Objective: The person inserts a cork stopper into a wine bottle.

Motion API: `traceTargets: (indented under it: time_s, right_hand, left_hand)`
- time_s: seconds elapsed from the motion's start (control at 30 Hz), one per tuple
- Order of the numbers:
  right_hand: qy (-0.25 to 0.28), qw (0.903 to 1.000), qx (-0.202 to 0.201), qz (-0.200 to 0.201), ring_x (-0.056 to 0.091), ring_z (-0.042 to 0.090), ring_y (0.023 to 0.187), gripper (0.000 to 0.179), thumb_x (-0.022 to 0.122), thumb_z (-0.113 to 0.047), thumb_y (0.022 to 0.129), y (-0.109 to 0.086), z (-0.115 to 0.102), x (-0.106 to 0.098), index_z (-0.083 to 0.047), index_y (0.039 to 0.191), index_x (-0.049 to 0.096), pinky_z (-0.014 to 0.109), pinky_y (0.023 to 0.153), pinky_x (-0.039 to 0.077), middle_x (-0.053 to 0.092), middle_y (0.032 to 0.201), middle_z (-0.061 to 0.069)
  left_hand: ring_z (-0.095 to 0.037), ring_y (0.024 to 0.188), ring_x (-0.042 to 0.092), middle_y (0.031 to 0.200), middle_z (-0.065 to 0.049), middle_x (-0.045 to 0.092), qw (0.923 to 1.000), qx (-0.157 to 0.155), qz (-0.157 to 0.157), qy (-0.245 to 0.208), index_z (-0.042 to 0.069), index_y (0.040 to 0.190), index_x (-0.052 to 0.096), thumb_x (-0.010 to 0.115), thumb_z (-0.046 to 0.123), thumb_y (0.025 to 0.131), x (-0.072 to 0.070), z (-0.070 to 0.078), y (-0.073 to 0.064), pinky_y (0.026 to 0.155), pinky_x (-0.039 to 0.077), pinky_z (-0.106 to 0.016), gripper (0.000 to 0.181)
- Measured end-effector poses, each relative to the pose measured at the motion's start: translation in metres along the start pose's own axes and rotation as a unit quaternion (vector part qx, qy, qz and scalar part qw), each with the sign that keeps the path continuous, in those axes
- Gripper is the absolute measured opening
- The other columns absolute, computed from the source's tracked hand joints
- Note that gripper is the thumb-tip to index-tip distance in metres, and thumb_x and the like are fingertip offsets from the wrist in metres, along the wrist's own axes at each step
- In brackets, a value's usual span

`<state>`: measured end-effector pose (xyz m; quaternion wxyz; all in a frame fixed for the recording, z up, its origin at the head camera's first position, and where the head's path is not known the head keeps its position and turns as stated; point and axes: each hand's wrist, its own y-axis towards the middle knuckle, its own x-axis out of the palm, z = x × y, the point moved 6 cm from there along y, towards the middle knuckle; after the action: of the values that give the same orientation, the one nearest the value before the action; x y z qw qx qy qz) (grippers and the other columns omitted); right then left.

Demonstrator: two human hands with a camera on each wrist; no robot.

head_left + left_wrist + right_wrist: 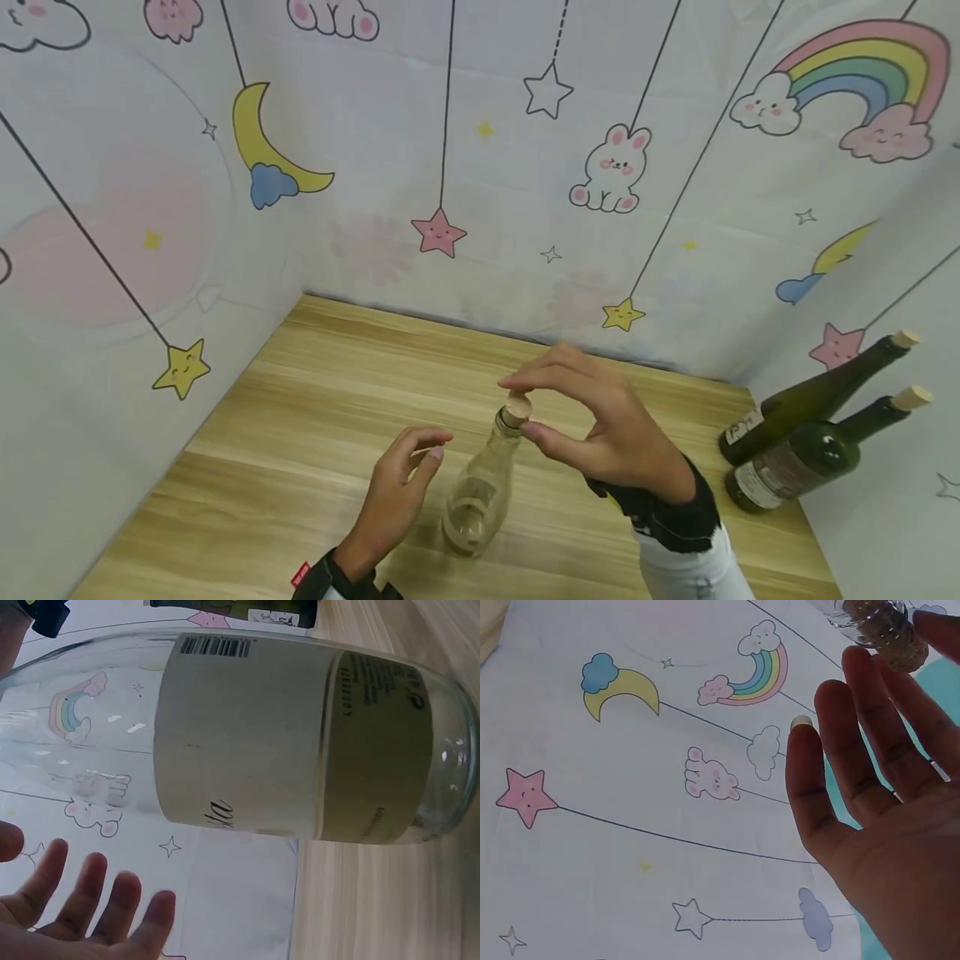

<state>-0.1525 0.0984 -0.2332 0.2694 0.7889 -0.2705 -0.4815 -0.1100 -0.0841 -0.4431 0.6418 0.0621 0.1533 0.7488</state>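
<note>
An uncapped-label clear glass bottle [477, 500] stands upright on the wooden table, a cork [517, 407] in its mouth. My right hand [600, 417] has its thumb and index finger on either side of that cork, pinching it. From the right wrist, the cork [906, 651] shows partly inside the glass neck, and the other fingers [840, 727] are spread loosely. To the left of the bottle, my left hand [401, 479] is held with relaxed fingers, apart from the glass. The left wrist view shows the bottle's pale label [247, 735] beside the bent fingers [112, 900].
Two dark green corked bottles, a slim one [813, 400] and a broader one [802, 458], stand on the right side of the wooden table [300, 433]. A white cloth backdrop [375, 150] with cartoon prints borders the table at the back and both sides.
</note>
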Motion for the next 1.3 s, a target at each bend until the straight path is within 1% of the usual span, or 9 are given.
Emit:
traceTargets:
  time_s: [0.13, 0.27, 0.37, 0.43, 0.53, 0.67, 0.83, 1.13, 1.3]
  right_hand:
    - [0.122, 0.9887, 0.087, -0.009, 0.059, 0.029, 0.108, 0.041, 0.053, -0.028, 0.106, -0.009, 0.017, 0.009, 0.000, 0.136, 0.055, 0.040, 0.094, 0.048, 0.063, 0.117, 0.012]
    - [0.313, 0.9375, 0.151, -0.016, 0.055, 0.036, 0.109, 0.050, 0.032, -0.032, 0.112, -0.012, 0.028, 0.032, 0.007, 0.138, 0.048, 0.045, 0.094, 0.047, 0.057, 0.116, 0.025]
    - [0.404, 0.8988, 0.170, -0.023, 0.057, 0.036, 0.102, 0.058, 0.023, -0.037, 0.112, -0.010, 0.030, 0.049, 0.009, 0.133, 0.049, 0.045, 0.087, 0.049, 0.058, 0.108, 0.025]
    - [0.431, 0.8819, 0.189, -0.026, 0.059, 0.031, 0.093, 0.059, 0.022, -0.040, 0.110, -0.012, 0.030, 0.058, 0.006, 0.126, 0.056, 0.045, 0.082, 0.050, 0.062, 0.099, 0.019]
    - [0.453, 0.8642, 0.217, -0.029, 0.058, 0.024, 0.074, 0.056, 0.027, -0.045, 0.107, -0.014, 0.032, 0.069, -0.001, 0.103, 0.062, 0.039, 0.073, 0.051, 0.060, 0.080, 0.008]
    - [0.468, 0.8562, 0.219, -0.020, 0.043, 0.020, 0.055, 0.050, 0.032, -0.044, 0.104, -0.012, 0.033, 0.078, -0.006, 0.079, 0.050, 0.031, 0.055, 0.044, 0.044, 0.065, 0.003]
    - [0.484, 0.8542, 0.190, 0.011, 0.036, 0.020, 0.050, 0.041, 0.032, -0.034, 0.101, -0.012, 0.031, 0.081, -0.005, 0.075, 0.043, 0.029, 0.047, 0.036, 0.037, 0.061, 0.006]
    - [0.456, 0.8735, 0.166, 0.036, 0.034, 0.022, 0.048, 0.036, 0.027, -0.023, 0.101, -0.013, 0.028, 0.082, -0.003, 0.075, 0.043, 0.031, 0.044, 0.034, 0.034, 0.059, 0.012]
    - [0.452, 0.8789, 0.147, 0.044, 0.035, 0.023, 0.049, 0.043, 0.029, -0.031, 0.106, -0.015, 0.029, 0.081, -0.002, 0.078, 0.044, 0.031, 0.046, 0.036, 0.036, 0.060, 0.011]
  left_hand:
    - [-0.027, 0.127, 0.050, 0.134, -0.005, 0.056, 0.9921, 0.068, -0.083, -0.065, 0.012, 0.136, 0.055, 0.043, 0.007, 0.108, 0.014, 0.019, 0.001, 0.105, 0.043, -0.045, 0.031]
    - [-0.032, 0.132, 0.046, 0.141, -0.007, 0.051, 0.9769, 0.120, -0.154, -0.088, 0.013, 0.145, 0.045, 0.051, 0.009, 0.101, 0.030, 0.034, 0.001, 0.108, 0.038, -0.052, 0.045]
    - [-0.032, 0.131, 0.047, 0.146, -0.007, 0.048, 0.9752, 0.133, -0.164, -0.067, 0.016, 0.151, 0.039, 0.067, 0.016, 0.093, 0.041, 0.038, 0.002, 0.105, 0.041, -0.050, 0.064]
    - [-0.030, 0.132, 0.047, 0.148, -0.006, 0.047, 0.9766, 0.135, -0.159, -0.052, 0.018, 0.151, 0.039, 0.074, 0.019, 0.089, 0.046, 0.038, 0.004, 0.104, 0.043, -0.047, 0.072]
    - [-0.025, 0.120, 0.055, 0.136, -0.006, 0.055, 0.9781, 0.140, -0.149, -0.037, 0.016, 0.139, 0.049, 0.081, 0.022, 0.085, 0.052, 0.037, 0.006, 0.097, 0.048, -0.042, 0.062]
    - [-0.019, 0.103, 0.061, 0.117, -0.001, 0.062, 0.9810, 0.126, -0.147, -0.020, 0.018, 0.125, 0.057, 0.081, 0.022, 0.087, 0.057, 0.032, 0.008, 0.088, 0.051, -0.037, 0.045]
    - [-0.017, 0.100, 0.064, 0.113, 0.005, 0.066, 0.9841, 0.096, -0.148, -0.013, 0.020, 0.125, 0.060, 0.077, 0.021, 0.091, 0.059, 0.026, 0.008, 0.086, 0.054, -0.042, 0.037]
    - [-0.015, 0.097, 0.063, 0.106, -0.003, 0.068, 0.9861, 0.102, -0.131, 0.000, 0.017, 0.111, 0.062, 0.076, 0.022, 0.091, 0.058, 0.027, 0.005, 0.084, 0.053, -0.040, 0.025]
    - [-0.015, 0.097, 0.063, 0.106, 0.002, 0.067, 0.9844, 0.118, -0.130, 0.008, 0.018, 0.113, 0.061, 0.077, 0.021, 0.091, 0.059, 0.027, 0.008, 0.083, 0.054, -0.039, 0.027]
